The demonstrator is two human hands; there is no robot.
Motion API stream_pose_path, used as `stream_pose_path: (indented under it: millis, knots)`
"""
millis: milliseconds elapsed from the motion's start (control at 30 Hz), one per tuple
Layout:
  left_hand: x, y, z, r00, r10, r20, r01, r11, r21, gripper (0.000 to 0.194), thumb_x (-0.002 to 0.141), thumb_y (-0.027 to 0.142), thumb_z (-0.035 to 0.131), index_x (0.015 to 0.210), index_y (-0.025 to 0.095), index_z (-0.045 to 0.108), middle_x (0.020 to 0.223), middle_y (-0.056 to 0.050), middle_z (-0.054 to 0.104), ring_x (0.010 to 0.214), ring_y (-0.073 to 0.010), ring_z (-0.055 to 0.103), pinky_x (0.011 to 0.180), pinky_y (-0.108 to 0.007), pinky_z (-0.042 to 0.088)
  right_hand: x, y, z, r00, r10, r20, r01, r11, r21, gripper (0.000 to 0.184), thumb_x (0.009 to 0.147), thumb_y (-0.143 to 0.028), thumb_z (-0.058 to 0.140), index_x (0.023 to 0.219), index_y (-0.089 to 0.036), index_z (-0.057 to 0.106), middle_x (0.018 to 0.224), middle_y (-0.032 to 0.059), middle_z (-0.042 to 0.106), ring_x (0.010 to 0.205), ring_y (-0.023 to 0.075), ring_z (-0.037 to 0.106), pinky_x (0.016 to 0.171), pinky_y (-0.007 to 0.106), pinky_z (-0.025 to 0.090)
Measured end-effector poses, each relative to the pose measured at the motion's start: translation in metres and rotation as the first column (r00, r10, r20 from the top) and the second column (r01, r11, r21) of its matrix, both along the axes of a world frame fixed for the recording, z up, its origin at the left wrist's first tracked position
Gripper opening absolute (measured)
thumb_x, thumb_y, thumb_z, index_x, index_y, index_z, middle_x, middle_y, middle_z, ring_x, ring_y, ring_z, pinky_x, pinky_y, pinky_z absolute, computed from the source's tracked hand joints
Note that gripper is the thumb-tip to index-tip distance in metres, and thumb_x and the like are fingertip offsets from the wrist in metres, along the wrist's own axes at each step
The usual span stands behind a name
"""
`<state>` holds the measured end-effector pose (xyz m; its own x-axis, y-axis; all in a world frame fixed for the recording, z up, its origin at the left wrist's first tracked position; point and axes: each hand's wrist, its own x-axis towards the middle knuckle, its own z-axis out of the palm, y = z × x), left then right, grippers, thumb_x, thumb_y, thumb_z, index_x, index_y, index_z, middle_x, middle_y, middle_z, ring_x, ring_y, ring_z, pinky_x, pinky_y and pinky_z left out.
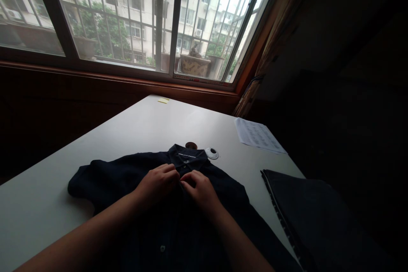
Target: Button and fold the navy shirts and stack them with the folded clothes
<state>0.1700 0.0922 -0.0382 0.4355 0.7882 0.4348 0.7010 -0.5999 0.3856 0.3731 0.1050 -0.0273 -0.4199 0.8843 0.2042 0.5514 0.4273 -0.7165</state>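
A dark navy button-up shirt (127, 174) lies front side up on the white table (124, 129), its collar toward the window. Both hands meet at the front placket just below the collar. My left hand (161, 180) is closed, with its fingertips pinching the shirt's edge. Opposite it, my right hand (199, 189) pinches the same spot between thumb and finger. Any button between the fingertips is hidden. One pale button (162, 248) shows lower on the shirt front.
Past the collar sit a round brown object (191, 145) and a white disc with a dark centre (212, 153). Printed sheets (259, 135) lie at the right edge, and a yellow note (163, 100) at the far corner. Dark folded cloth (306, 208) covers the right side. A barred window stands behind.
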Motion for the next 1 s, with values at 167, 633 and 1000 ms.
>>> stream_pose_path:
  millis: [167, 633, 1000]
  knots:
    - [-0.003, 0.0, 0.001, 0.998, -0.039, 0.057, 0.038, 0.999, 0.007, 0.006, 0.093, 0.015, 0.061, 0.093, 0.02, 0.065, 0.097, -0.002, 0.062, 0.082, -0.0145, 0.062, 0.072, -0.023, 0.049, 0.003, 0.0, 0.002, 0.993, -0.042, -0.109, 0.036, 0.998, -0.055, 0.005, 0.082, -0.017, 0.066, 0.085, -0.02, 0.069, 0.081, 0.0008, 0.069, 0.077, 0.0172, 0.065, 0.071, 0.027, 0.05]
    - [-0.002, -0.004, 0.005, 0.98, -0.113, 0.162, 0.088, 0.984, 0.152, 0.01, 0.1, 0.023, 0.056, 0.097, 0.019, 0.064, 0.096, -0.003, 0.061, 0.084, -0.0141, 0.061, 0.076, -0.024, 0.051, 0.007, -0.002, 0.02, 0.999, 0.039, -0.036, -0.032, 0.982, 0.185, 0.008, 0.085, -0.014, 0.068, 0.084, -0.022, 0.069, 0.081, -0.0006, 0.064, 0.076, 0.0154, 0.063, 0.069, 0.026, 0.048]
    - [-0.002, -0.004, 0.007, 0.981, -0.131, 0.143, 0.104, 0.978, 0.182, 0.011, 0.101, 0.023, 0.055, 0.097, 0.018, 0.064, 0.094, -0.004, 0.062, 0.082, -0.0143, 0.06, 0.075, -0.025, 0.05, 0.013, -0.001, 0.013, 0.975, 0.043, 0.216, -0.167, 0.785, 0.597, 0.012, 0.097, -0.018, 0.058, 0.093, -0.022, 0.068, 0.08, 0.0015, 0.065, 0.07, 0.0159, 0.058, 0.07, 0.03, 0.04]
